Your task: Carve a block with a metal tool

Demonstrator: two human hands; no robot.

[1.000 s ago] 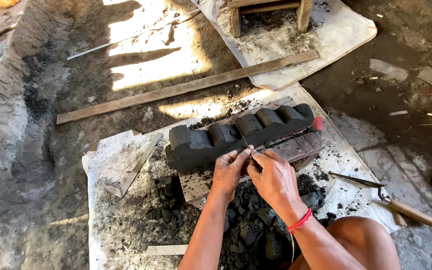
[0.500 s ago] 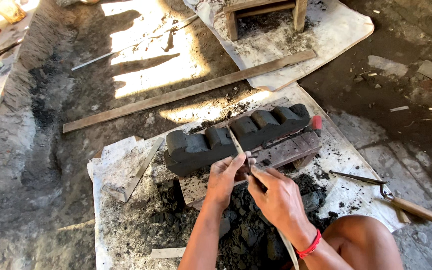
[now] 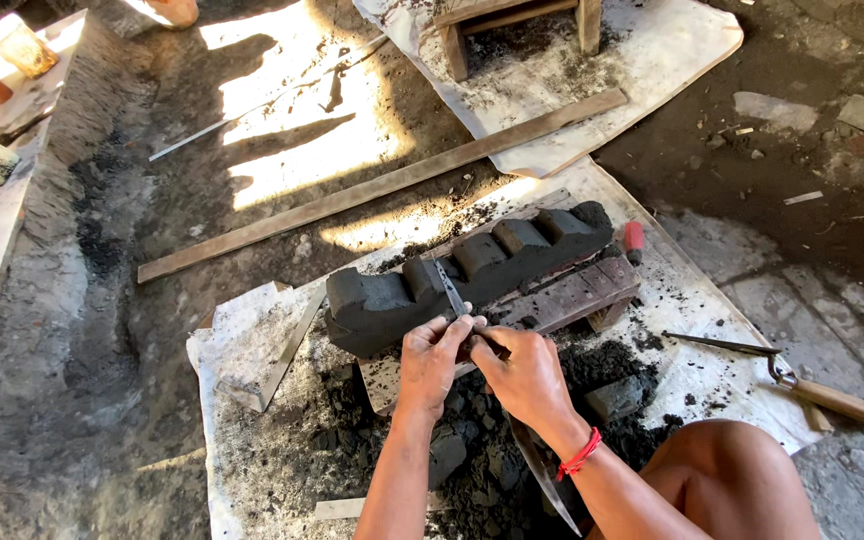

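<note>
Both hands (image 3: 482, 360) on blade (image 3: 449, 288), dark notched block (image 3: 467, 275)

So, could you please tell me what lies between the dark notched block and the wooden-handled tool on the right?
In the head view, between the dark notched block and the wooden-handled tool lie the wooden board's end and pale sheet strewn with black crumbs.

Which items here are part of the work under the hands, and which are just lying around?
In use:
left hand
right hand
thin blade, held by both hands
dark notched block
wooden board under it

Lying about:
long wooden plank
wooden-handled tool
red-tipped item
</note>
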